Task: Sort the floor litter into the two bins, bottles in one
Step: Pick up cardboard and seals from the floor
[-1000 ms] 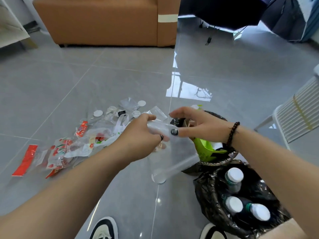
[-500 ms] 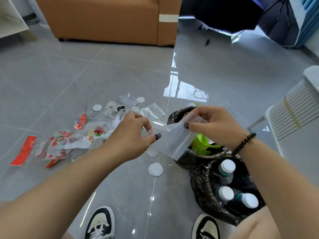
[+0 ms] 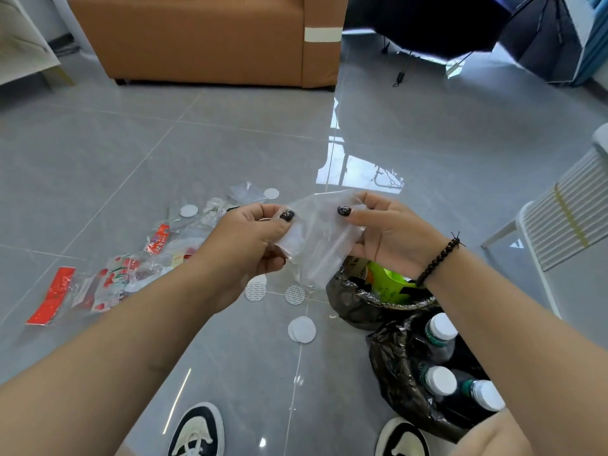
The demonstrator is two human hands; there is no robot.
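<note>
Head view, my left hand [image 3: 253,238] and right hand [image 3: 388,235] each pinching a clear plastic bag [image 3: 319,245], held above the floor just left of the far bin [image 3: 348,301], near bin [image 3: 391,363] holding bottles [image 3: 439,334], wrappers [image 3: 108,284] on the floor at left.

I see a clear plastic bag [image 3: 324,240] held up above the floor, pinched at its left and right edges. Left of it, red-printed wrappers [image 3: 98,284] lie loose on the floor; white discs [image 3: 302,329] lie below the bag. The far bin [image 3: 353,302] holds green packaging. The near bin [image 3: 394,363] holds white-capped bottles [image 3: 439,334], upright.
</note>
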